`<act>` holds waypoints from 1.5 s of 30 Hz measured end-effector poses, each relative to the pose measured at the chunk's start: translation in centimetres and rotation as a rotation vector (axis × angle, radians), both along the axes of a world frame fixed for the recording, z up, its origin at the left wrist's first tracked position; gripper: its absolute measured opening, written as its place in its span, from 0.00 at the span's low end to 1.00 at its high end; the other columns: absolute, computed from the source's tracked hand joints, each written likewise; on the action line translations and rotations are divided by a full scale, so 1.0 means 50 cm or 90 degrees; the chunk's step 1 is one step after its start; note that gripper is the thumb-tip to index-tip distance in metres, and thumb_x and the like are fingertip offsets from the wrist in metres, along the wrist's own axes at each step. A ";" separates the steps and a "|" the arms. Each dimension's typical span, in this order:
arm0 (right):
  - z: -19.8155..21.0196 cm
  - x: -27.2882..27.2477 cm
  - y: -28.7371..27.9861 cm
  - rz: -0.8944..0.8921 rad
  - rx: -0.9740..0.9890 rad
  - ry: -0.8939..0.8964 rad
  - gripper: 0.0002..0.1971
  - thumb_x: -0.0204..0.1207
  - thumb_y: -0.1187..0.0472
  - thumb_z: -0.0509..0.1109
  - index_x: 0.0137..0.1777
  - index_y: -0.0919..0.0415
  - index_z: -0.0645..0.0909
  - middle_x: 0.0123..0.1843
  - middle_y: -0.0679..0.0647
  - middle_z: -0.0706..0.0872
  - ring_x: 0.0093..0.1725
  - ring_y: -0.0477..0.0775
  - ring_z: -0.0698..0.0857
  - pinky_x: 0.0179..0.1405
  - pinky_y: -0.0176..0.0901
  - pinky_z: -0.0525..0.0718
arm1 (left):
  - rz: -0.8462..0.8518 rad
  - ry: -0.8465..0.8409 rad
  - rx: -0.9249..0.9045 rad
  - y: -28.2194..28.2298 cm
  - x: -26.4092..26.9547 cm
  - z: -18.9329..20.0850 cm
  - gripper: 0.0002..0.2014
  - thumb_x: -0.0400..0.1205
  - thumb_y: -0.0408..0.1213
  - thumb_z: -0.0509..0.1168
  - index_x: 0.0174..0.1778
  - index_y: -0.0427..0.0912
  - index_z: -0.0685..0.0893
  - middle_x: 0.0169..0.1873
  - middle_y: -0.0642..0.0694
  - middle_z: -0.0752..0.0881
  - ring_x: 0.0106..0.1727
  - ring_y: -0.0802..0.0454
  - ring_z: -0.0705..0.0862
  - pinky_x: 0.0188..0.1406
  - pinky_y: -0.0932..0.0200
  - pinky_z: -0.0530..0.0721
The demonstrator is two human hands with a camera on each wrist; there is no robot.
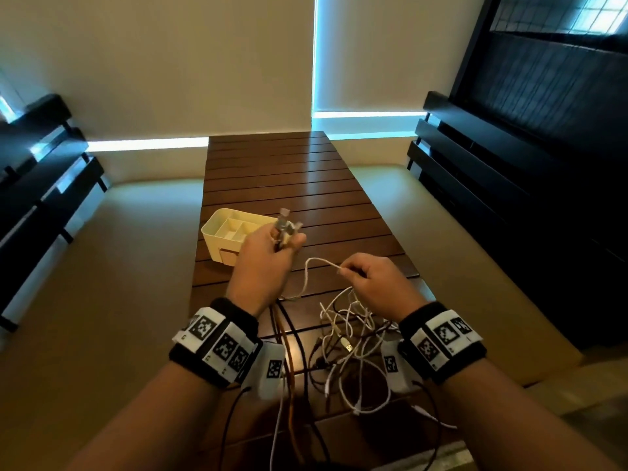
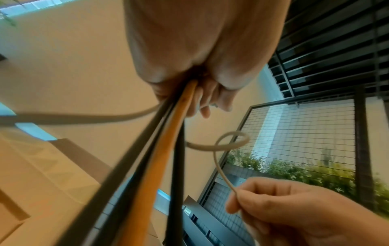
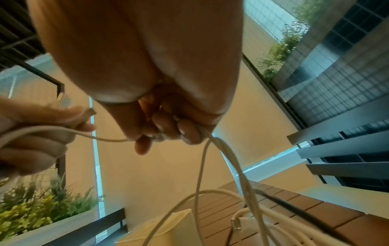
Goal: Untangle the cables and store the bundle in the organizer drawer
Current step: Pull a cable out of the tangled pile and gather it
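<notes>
Loosely, white and dark cables [image 1: 350, 338] lie knotted together.

So the table [image 1: 299, 185] is a dark brown wooden one made of slats running crosswise, sitting in the middle of the head view and stretching away toward the wall. On its left edge, roughly mid-frame, there's a cream plastic organizer [image 1: 224, 237] with open compartments on top and a small drawer front low on its near side. Closer in, lower center of the frame, a messy tangle of cables [image 1: 350, 345] is spread over the slats, mostly white with a few black and brown ones mixed in, and some strands trail off the near edge.
</notes>
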State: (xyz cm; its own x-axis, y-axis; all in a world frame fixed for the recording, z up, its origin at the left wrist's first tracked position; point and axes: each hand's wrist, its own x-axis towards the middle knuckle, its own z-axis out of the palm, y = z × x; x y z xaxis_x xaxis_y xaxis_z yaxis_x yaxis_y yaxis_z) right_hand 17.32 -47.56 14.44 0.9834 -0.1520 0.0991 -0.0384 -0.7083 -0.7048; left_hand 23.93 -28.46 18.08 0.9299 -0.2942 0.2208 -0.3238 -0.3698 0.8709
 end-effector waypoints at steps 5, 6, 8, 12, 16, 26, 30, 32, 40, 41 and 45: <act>0.031 -0.010 0.029 0.055 0.025 -0.103 0.06 0.84 0.59 0.67 0.49 0.55 0.85 0.37 0.43 0.82 0.35 0.37 0.78 0.33 0.27 0.74 | -0.178 -0.010 0.122 -0.011 -0.015 0.003 0.13 0.85 0.43 0.68 0.35 0.49 0.77 0.29 0.51 0.78 0.27 0.64 0.74 0.27 0.71 0.71; 0.041 -0.014 0.029 0.055 0.042 -0.134 0.06 0.84 0.61 0.68 0.49 0.57 0.86 0.36 0.44 0.82 0.34 0.38 0.78 0.33 0.27 0.74 | -0.192 0.001 0.136 -0.010 -0.016 0.003 0.14 0.85 0.44 0.68 0.34 0.48 0.77 0.28 0.51 0.77 0.25 0.64 0.72 0.25 0.71 0.70; 0.056 -0.023 0.029 0.060 0.064 -0.173 0.06 0.83 0.62 0.68 0.49 0.60 0.87 0.36 0.45 0.82 0.33 0.39 0.77 0.33 0.28 0.74 | -0.202 0.011 0.142 -0.005 -0.022 0.006 0.15 0.85 0.44 0.68 0.34 0.45 0.79 0.26 0.51 0.76 0.24 0.63 0.71 0.25 0.69 0.70; 0.031 -0.039 0.034 0.042 0.160 -0.136 0.09 0.86 0.54 0.65 0.49 0.53 0.86 0.33 0.45 0.81 0.31 0.41 0.76 0.33 0.37 0.74 | -0.171 -0.009 0.023 0.002 -0.046 0.020 0.14 0.84 0.41 0.69 0.33 0.42 0.81 0.27 0.46 0.78 0.28 0.53 0.74 0.31 0.49 0.77; -0.045 -0.060 0.029 0.053 0.183 0.022 0.19 0.89 0.45 0.51 0.47 0.47 0.83 0.37 0.46 0.79 0.37 0.46 0.78 0.40 0.47 0.77 | -0.095 0.005 -0.132 0.025 -0.051 0.046 0.15 0.84 0.45 0.68 0.36 0.39 0.82 0.23 0.52 0.75 0.27 0.51 0.72 0.32 0.44 0.77; 0.006 -0.056 -0.007 -0.060 0.212 -0.105 0.12 0.86 0.51 0.63 0.44 0.51 0.84 0.35 0.48 0.80 0.35 0.48 0.76 0.38 0.48 0.75 | -0.067 0.171 0.103 0.074 -0.036 -0.017 0.12 0.83 0.42 0.70 0.41 0.38 0.85 0.24 0.52 0.77 0.25 0.55 0.72 0.29 0.58 0.73; -0.003 -0.054 -0.034 -0.044 -0.013 -0.015 0.08 0.84 0.55 0.67 0.46 0.57 0.83 0.39 0.49 0.84 0.39 0.48 0.82 0.38 0.44 0.79 | 0.058 0.094 -0.041 0.081 -0.051 -0.003 0.08 0.84 0.43 0.70 0.44 0.44 0.88 0.31 0.52 0.85 0.33 0.55 0.80 0.33 0.58 0.75; -0.008 -0.056 -0.028 -0.031 -0.054 0.010 0.06 0.84 0.57 0.68 0.45 0.55 0.81 0.41 0.48 0.84 0.42 0.48 0.83 0.37 0.40 0.77 | 0.078 0.051 -0.075 0.073 -0.056 0.013 0.06 0.84 0.42 0.69 0.47 0.44 0.88 0.39 0.46 0.88 0.42 0.52 0.85 0.36 0.59 0.78; 0.034 -0.048 0.033 0.083 -0.009 -0.134 0.04 0.83 0.58 0.69 0.47 0.56 0.82 0.39 0.46 0.82 0.36 0.41 0.79 0.35 0.31 0.75 | -0.171 -0.032 0.127 0.008 -0.077 0.012 0.09 0.85 0.45 0.68 0.39 0.53 0.79 0.32 0.56 0.80 0.31 0.66 0.77 0.32 0.66 0.70; 0.044 -0.050 0.033 0.086 0.001 -0.147 0.04 0.83 0.59 0.69 0.47 0.56 0.82 0.39 0.46 0.82 0.35 0.41 0.78 0.33 0.28 0.74 | -0.187 -0.026 0.156 0.004 -0.074 0.009 0.12 0.85 0.46 0.68 0.36 0.50 0.79 0.29 0.55 0.79 0.29 0.64 0.76 0.30 0.65 0.69; 0.050 -0.061 0.029 0.078 0.075 -0.142 0.06 0.85 0.57 0.66 0.47 0.55 0.83 0.39 0.49 0.84 0.36 0.43 0.79 0.34 0.29 0.76 | -0.193 -0.058 0.144 0.000 -0.072 0.011 0.14 0.85 0.45 0.68 0.34 0.47 0.80 0.28 0.52 0.79 0.27 0.61 0.74 0.27 0.67 0.69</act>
State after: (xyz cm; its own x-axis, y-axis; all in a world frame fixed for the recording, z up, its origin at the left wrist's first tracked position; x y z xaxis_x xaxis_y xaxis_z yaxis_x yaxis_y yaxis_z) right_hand 14.28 -46.10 16.95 0.9510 -0.0572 0.3039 0.2074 -0.6110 -0.7640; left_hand 20.33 -28.45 18.64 0.7731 -0.6029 0.1971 -0.5202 -0.4249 0.7408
